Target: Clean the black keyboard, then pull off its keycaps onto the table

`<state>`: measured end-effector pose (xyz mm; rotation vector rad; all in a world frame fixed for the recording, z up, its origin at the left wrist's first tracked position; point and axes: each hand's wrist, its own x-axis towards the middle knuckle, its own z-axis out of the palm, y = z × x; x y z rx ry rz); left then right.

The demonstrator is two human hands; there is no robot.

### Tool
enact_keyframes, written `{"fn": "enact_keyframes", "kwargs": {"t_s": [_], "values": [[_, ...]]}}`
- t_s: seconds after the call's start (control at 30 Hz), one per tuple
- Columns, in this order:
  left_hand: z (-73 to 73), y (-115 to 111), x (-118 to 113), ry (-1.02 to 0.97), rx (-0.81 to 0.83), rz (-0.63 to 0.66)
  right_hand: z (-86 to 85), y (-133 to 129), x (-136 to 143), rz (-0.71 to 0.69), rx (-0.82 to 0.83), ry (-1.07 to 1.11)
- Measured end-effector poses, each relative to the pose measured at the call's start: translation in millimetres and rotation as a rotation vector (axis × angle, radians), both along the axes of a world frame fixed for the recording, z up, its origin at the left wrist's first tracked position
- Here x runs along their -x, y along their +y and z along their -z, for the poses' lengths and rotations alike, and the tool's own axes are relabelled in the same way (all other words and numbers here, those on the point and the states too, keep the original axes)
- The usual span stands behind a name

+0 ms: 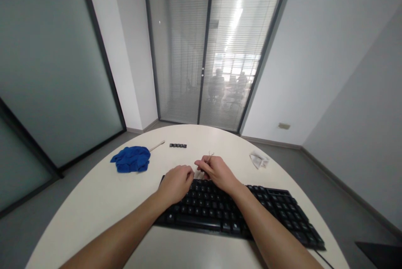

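A black keyboard (201, 221) lies on the round table under both my forearms. My left hand (177, 181) rests over its upper left keys with the fingers curled closed; whatever they hold, if anything, is hidden. Just to the right, my right hand (216, 170) is closed above the back edge of the keyboard. Two thin wire ends of a small wire tool (211, 153) stick up from its fingers; the rest of the tool is covered. Beyond the hands, several loose black keycaps (178, 145) sit in a short row.
On the left of the cream table (94, 210) lies a crumpled blue cloth (132, 159), with a thin light-coloured brush or stick (157, 146) beside it. A crumpled white tissue or wrapper (259, 159) is at the right. The keyboard's cable (323, 258) runs off the lower right.
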<state>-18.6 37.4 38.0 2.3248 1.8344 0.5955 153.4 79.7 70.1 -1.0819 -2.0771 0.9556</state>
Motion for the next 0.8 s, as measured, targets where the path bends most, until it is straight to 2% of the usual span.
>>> {"fn": "enact_keyframes", "kwargs": {"t_s": [0.27, 0.47, 0.57, 0.8], "values": [[-6.4, -4, -1, -0.064, 0.045, 0.065, 4.0, -1, -1, -0.085, -0.172, -0.099], [-5.5, -2, 0, -0.078, 0.056, 0.096, 10.3, 0, 0, -0.104, -0.256, -0.112], [-5.8, -2, 0, -0.104, 0.061, 0.143, 11.7, 1, -1, -0.107, -0.262, -0.130], [-7.0, -4, 1, -0.136, 0.073, 0.198, 15.0, 3, 1, -0.007, -0.207, -0.067]]}}
